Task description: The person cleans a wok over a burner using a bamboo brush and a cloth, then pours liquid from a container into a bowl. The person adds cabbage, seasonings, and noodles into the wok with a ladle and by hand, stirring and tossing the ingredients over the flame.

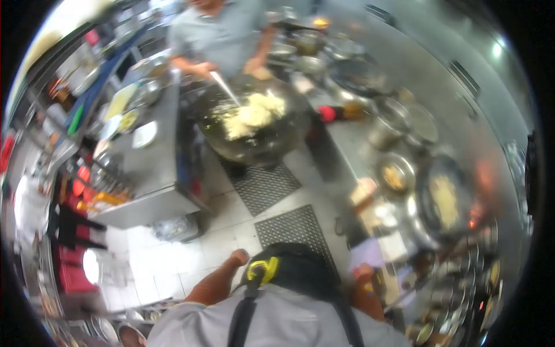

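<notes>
My left hand (pixel 240 256) hangs beside my dark apron (pixel 289 254), over the tiled floor. It is small and blurred, and its fingers cannot be made out. At the edge of the stove counter is my right hand (pixel 364 272), near a purple cloth (pixel 365 254). Blur hides its fingers and whether it touches the cloth. Ahead, another person (pixel 217 37) has a hand on the handle of a long metal utensil (pixel 225 88). Its end lies in pale, crumbly food (pixel 254 114) inside a large dark wok (pixel 260 151).
Along the right runs a stove counter with another wok (pixel 445 199), a bowl of yellowish food (pixel 396 175), metal pots (pixel 387 121) and flames. A steel table (pixel 156 168) with dishes stands at left. Black perforated mats (pixel 292 231) lie on the floor.
</notes>
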Demonstrator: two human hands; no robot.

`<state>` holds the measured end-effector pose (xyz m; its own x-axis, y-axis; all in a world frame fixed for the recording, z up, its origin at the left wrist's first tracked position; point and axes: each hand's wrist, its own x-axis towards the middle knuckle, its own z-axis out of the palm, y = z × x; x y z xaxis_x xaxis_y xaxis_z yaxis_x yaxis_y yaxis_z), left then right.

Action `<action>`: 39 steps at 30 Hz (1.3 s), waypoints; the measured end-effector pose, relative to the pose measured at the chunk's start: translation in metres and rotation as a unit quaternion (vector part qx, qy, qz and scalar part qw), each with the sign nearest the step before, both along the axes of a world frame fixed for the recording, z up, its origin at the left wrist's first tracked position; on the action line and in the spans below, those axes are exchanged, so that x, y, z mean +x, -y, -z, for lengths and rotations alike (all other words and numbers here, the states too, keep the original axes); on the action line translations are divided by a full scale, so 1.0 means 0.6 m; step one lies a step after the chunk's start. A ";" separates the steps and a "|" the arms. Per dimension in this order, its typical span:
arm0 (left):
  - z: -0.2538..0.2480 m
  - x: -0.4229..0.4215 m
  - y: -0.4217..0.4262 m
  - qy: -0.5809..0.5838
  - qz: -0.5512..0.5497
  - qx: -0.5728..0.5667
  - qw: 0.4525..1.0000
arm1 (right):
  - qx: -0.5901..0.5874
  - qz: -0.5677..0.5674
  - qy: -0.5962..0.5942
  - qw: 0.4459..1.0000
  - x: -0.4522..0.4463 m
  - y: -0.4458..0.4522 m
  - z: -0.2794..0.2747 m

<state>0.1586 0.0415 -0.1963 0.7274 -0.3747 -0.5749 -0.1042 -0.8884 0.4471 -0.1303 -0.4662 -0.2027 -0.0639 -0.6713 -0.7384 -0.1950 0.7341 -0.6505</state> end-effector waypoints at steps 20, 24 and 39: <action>0.015 -0.026 -0.011 -0.069 -0.004 0.072 0.995 | -0.011 -0.096 -0.061 0.993 0.019 0.033 0.007; 0.007 -0.019 -0.008 -0.086 -0.005 0.065 0.994 | -0.001 -0.079 -0.037 0.996 0.010 0.051 0.039; 0.036 -0.024 -0.015 -0.065 -0.004 0.050 0.997 | 0.034 -0.023 -0.012 0.999 0.021 0.019 -0.049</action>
